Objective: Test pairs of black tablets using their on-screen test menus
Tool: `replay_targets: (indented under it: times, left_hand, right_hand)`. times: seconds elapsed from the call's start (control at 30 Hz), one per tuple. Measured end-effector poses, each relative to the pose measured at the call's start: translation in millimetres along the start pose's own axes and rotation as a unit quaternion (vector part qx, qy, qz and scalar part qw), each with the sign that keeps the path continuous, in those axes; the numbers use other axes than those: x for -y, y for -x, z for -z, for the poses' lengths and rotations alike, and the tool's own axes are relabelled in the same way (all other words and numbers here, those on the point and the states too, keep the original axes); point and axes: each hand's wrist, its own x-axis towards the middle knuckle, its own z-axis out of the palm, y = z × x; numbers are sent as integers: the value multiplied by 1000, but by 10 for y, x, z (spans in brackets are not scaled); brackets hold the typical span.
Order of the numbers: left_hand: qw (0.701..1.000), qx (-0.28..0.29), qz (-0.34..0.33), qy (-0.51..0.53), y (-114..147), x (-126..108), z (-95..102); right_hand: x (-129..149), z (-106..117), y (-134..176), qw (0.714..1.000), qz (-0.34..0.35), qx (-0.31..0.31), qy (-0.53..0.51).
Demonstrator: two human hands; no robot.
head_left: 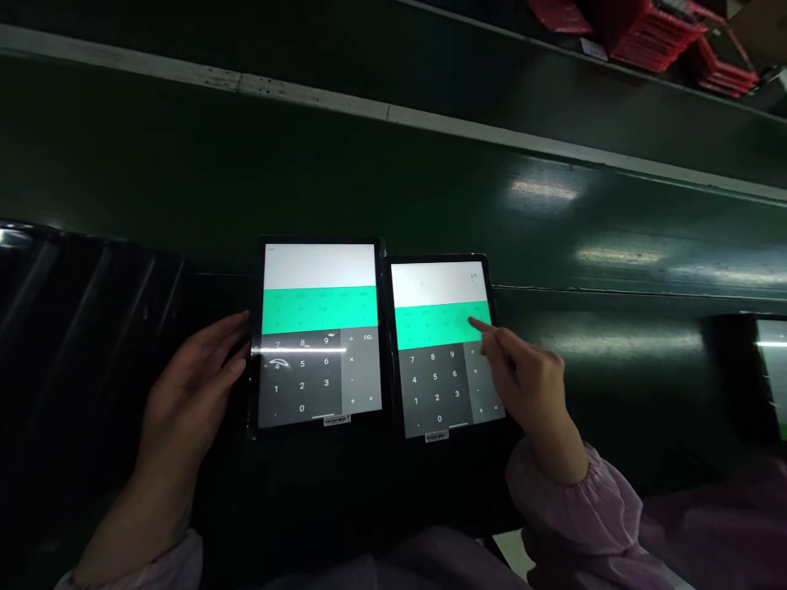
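Observation:
Two black-framed tablets lie side by side before me, each lit with a calculator of white, green and grey bands. My left hand (197, 385) is at the outer edge of the left tablet (320, 352), fingers stretched and nothing held in them; whether the fingertips touch the frame I cannot tell. Over the right tablet (434, 377) is my right hand (525, 369), its index finger stretched to the green band and the other fingers loosely bent. That hand holds nothing visible. A few characters show in the right tablet's white field. Small labels stick out at both lower edges.
The dark green worktop (369, 197) has a pale strip (307, 94) running across its far side. Red stacked trays or cases (657, 37) sit at the upper right. Dark ridged material (79, 328) lies left, and another lit screen (771, 352) shows at the right edge.

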Motion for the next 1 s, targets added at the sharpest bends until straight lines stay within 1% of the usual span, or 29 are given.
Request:
replay_targets:
  times: [0.1,0.17,0.23,0.33,0.4,0.47,0.57,0.63,0.73,0.77,0.8,0.87,0.93,1.0]
  left_hand:
    - [1000,-9,-3,-9,14,-14,-33]
    - [1000,-17,2,-14,31,-52,-83]
    - [1000,-27,8,-10,43,-95,-129]
    - [999,-37,15,-10,55,-141,-160]
    - [999,-39,17,-14,64,-158,-160]
    - [999,-38,21,-19,73,-172,-158]
    - [999,-34,28,-27,87,-192,-165]
    - [999,-31,28,-29,98,-197,-164]
    - [998,-29,26,-52,111,-169,-127]
    - [997,-27,24,-63,112,-150,-106]
    - [997,-25,20,-71,110,-129,-85]
    - [997,-20,11,-78,102,-95,-57]
    - [997,-16,8,-76,96,-89,-60]
    - [997,-16,16,-67,97,-113,-92]
  right_hand:
    - [-14,19,2,998,-35,-36,30]
    - [29,43,11,998,-35,-45,34]
    - [116,53,27,1000,-17,-22,5]
    - [257,27,61,997,34,39,-58]
    - [313,-7,83,995,55,55,-66]
    - [331,-41,101,995,57,59,-55]
    - [346,-86,116,995,37,74,-55]
    - [380,-115,121,992,34,98,-69]
    - [433,-137,113,986,53,132,-85]
    - [432,-131,105,986,54,129,-88]
    - [415,-115,94,989,46,112,-87]
    - [333,-62,70,997,1,46,-60]
    - [212,-2,48,998,-62,-27,-7]
    - [98,36,34,993,-100,-63,28]
